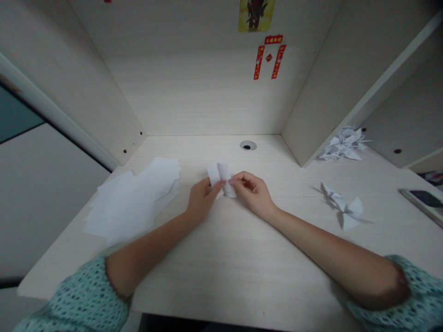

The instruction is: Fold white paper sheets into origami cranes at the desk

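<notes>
Between my hands, over the middle of the desk, is a small folded piece of white paper [214, 172] with a crease down its middle. My left hand [201, 196] grips its left side, thumb pressed on the front near the crease. The fingertips of my right hand [254, 191] pinch the paper's right edge. Some of its lower part is hidden by the fingers. To the left of my left hand lies a spread stack of white paper sheets [128, 203]. Folded paper cranes [351, 213] rest on the desk, right of my right hand.
A heap of folded white paper pieces [346, 144] sits behind the right divider panel [341, 87]. A phone [425, 200] lies at the far right. Behind my hands is a round cable hole [248, 145]. The desk's back panel [194, 92] carries red stickers [273, 39].
</notes>
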### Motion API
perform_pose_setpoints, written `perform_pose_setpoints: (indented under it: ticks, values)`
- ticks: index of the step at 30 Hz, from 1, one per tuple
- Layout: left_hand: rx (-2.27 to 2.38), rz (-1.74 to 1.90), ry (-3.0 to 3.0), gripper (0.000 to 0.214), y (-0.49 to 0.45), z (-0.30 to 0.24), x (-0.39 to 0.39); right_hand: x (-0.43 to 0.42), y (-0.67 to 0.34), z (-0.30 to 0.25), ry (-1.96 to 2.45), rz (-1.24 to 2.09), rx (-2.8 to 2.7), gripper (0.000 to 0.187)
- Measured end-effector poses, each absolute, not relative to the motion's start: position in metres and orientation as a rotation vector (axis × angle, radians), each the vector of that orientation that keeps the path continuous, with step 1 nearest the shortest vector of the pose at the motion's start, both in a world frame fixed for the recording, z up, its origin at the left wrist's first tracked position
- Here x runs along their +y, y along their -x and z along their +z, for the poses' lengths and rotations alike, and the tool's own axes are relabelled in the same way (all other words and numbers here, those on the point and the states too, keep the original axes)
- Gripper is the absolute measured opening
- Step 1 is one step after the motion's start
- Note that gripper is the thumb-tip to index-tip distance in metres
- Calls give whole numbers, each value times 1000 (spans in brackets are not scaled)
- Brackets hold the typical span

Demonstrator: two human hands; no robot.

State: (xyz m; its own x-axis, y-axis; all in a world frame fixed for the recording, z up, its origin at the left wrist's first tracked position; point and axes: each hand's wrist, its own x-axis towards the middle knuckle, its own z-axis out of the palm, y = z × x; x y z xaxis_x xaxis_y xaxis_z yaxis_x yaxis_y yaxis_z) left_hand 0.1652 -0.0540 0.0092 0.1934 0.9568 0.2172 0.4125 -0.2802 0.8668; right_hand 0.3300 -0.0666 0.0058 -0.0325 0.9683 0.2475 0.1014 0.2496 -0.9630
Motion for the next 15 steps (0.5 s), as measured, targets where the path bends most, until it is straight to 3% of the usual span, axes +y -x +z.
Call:
perform_pose_setpoints:
  ticks: [15]
  values:
    - [1285,1183,-1378,34,-161,2,-41,-50,-339,-8,1166,994,-1157,28]
